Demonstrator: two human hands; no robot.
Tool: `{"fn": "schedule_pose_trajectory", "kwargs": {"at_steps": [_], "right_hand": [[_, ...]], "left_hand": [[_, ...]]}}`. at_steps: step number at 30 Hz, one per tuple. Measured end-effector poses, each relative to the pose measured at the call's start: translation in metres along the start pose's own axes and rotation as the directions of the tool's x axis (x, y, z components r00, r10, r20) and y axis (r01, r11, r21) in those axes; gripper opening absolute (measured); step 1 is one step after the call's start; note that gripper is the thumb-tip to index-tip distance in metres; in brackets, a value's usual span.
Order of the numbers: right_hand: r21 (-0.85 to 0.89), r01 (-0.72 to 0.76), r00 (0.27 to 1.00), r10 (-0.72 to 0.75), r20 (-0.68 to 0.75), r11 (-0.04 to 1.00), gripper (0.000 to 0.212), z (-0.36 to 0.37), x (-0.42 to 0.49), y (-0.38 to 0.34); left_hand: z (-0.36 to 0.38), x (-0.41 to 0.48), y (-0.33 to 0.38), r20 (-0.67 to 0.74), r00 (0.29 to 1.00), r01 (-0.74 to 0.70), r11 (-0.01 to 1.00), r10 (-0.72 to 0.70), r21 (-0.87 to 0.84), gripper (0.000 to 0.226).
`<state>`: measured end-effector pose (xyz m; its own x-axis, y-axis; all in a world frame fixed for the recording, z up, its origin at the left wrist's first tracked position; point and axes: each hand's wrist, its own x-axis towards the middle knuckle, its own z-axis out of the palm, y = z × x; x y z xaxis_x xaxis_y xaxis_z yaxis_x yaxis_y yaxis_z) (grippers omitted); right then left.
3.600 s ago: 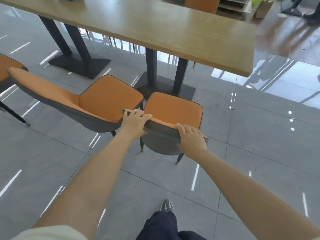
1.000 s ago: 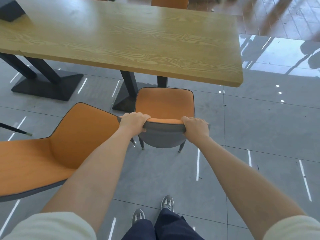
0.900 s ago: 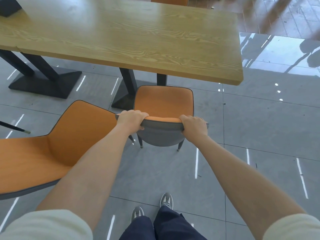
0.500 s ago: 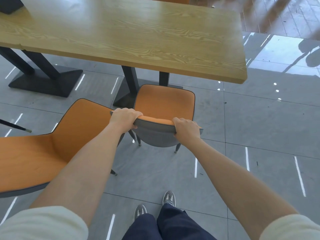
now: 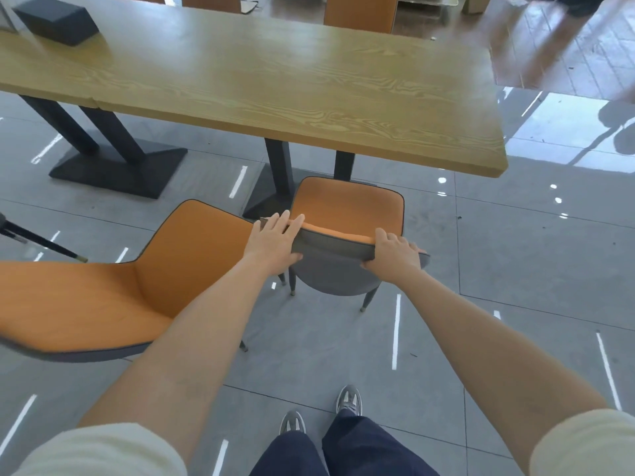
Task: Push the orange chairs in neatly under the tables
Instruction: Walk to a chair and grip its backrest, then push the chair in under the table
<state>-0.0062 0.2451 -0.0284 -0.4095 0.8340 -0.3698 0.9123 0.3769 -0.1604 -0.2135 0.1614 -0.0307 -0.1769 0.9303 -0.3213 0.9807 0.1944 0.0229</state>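
An orange chair [image 5: 347,207] with a grey back shell stands in front of me, its seat front just under the near edge of the wooden table [image 5: 275,80], by the table's right end. My left hand [image 5: 273,245] lies over the left end of the backrest top, fingers stretched forward and thumb on the grey shell. My right hand [image 5: 391,254] is curled around the right end of the backrest top. A second orange chair [image 5: 103,297] stands pulled out to my left, turned at an angle, close beside my left forearm.
Black table legs and their base plates [image 5: 117,166] stand under the table, one pair right in front of the held chair. A black box [image 5: 56,15] lies on the table's far left. Another orange chair [image 5: 357,12] stands across the table. A dark chair leg [image 5: 41,240] shows at left.
The chair has stayed at the table's edge between my hands. My left hand's fingers have straightened out over the backrest; they were curled around it before. My view has pulled back slightly.
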Motion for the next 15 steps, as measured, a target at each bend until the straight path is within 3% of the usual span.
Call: {"fn": "schedule_pose_trajectory", "kwargs": {"at_steps": [4, 10, 15], "right_hand": [[0.03, -0.015, 1.0, 0.015, 0.004, 0.999, 0.079, 0.003, -0.009, -0.028], [-0.027, 0.086, 0.99, -0.088, -0.113, 0.996, 0.084, 0.024, -0.04, -0.08], [-0.04, 0.144, 0.981, -0.148, -0.128, 0.989, 0.083, 0.037, -0.069, -0.12]], "left_hand": [[-0.002, -0.027, -0.019, 0.006, 0.999, 0.042, 0.999, -0.042, 0.01, 0.078], [-0.003, -0.067, -0.057, -0.098, 0.991, 0.085, 0.996, -0.087, -0.017, 0.075], [0.001, -0.104, -0.087, -0.13, 0.988, 0.086, 0.996, -0.084, 0.007, 0.076]]}}
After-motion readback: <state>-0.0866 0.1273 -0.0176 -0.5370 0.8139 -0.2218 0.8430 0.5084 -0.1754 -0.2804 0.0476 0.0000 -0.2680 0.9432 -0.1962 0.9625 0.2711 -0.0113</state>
